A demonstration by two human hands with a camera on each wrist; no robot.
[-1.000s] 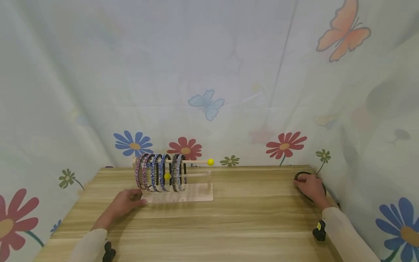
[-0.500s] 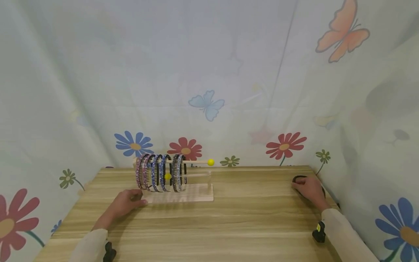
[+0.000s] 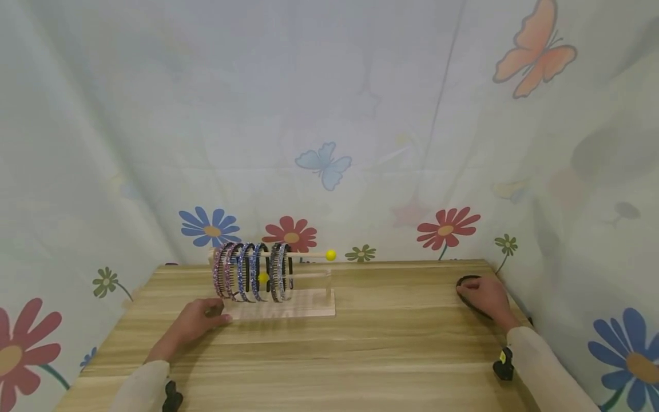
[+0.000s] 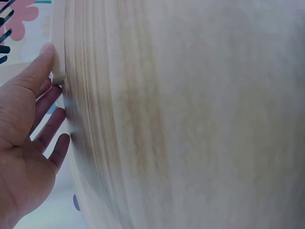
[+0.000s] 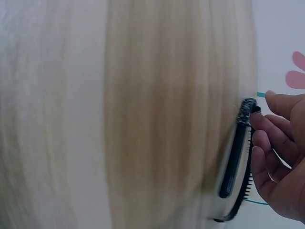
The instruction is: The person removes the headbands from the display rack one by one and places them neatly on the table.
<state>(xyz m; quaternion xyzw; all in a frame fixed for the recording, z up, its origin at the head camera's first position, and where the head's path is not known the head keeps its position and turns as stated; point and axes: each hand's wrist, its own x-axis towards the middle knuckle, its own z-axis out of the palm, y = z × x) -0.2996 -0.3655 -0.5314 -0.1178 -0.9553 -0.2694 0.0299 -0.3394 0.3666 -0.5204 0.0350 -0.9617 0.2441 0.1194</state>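
Right hand (image 3: pixel 486 294) with fingers curled and nearly closed on one end of a loose dark headband (image 5: pixel 233 164), the thumb lying close by; how firmly it is held cannot be told. The band curves from the fingertips beneath the palm, its row of fine teeth beside the fingers and a glittery patch at the held end. Left hand (image 3: pixel 193 321), well apart from the right, loosely holding the near corner of a wooden stand (image 3: pixel 309 309): thumb against the front edge, other fingers spread and gently bent at the end of the base. Above and beyond the left thumb, six headbands (image 3: pixel 254 272) hang in a row on the stand's rods, two pink ones nearest that hand, then two blue, then one dark and one silver. Yellow balls (image 3: pixel 331 255) cap the rods, the farther one lying between the two hands. Under both hands, a wood-grain table (image 3: pixel 360 355); behind them, a pale cloth (image 3: pixel 329 86) printed with flowers and butterflies. Just behind each hand, a light sleeve (image 3: pixel 546 366).
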